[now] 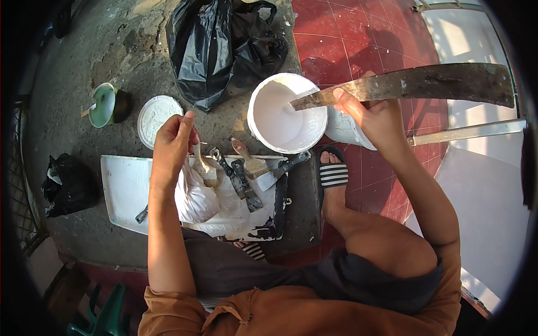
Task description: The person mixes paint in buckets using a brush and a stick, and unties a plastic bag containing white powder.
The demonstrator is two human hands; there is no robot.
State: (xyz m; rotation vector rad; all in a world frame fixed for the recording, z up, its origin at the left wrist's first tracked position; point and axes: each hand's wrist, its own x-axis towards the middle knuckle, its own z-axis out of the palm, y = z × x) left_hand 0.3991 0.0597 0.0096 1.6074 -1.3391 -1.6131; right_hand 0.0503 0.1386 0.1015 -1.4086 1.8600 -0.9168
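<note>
My right hand (376, 115) grips a long, flat, dark strip (431, 84) with a slight curve; whether it is wood or metal I cannot tell. Its narrow end reaches over a white bucket (253, 120) whose inside is coated with white. My left hand (178, 131) is closed, thumb against fingers, above the tray's far edge; anything in its grip is hidden. Below it, a knotted white plastic bag (197, 200) sits on a paint-smeared white tray (120, 187). A paintbrush (206, 171), a second brush (252, 162), and several putty knives (245, 185) lie there too.
A white-coated lid (159, 116) and a green pot (103, 109) stand left of the bucket. Black plastic bags (202, 56) lie beyond, another black bag (70, 187) far left. Red tiles (358, 33) border the grey concrete. A metal bar (471, 131) juts in at right.
</note>
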